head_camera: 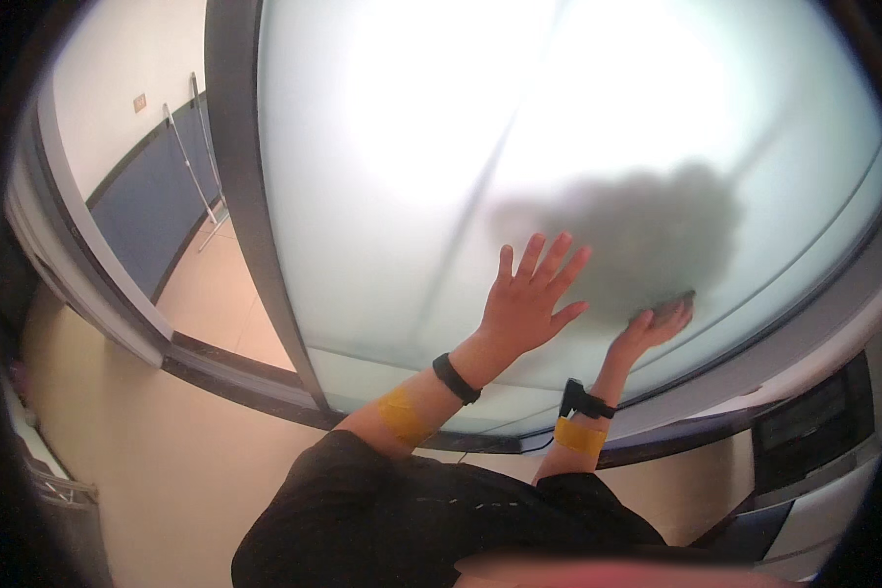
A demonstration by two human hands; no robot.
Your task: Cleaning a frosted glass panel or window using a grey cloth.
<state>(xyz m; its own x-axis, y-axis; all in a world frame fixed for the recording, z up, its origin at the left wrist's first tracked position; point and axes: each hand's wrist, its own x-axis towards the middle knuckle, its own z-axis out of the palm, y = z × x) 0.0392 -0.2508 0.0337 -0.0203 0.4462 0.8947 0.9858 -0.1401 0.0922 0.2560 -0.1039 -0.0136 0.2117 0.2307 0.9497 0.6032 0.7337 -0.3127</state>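
A large frosted glass panel in a dark frame stands before me. My left hand has its fingers spread at the glass, palm turned towards it, and holds nothing. To its right and a little lower, my right hand grips a dark cloth or pad against the panel. Most of that pad is hidden by the fingers. A blurred grey shape shows on or through the glass above my right hand. Dark bands and yellow tape are on both forearms.
At the left is an open doorway with a dark frame post and a raised sill. Beyond it, long-handled poles lean on a blue and white wall. A dark-screened appliance or cabinet stands at the lower right.
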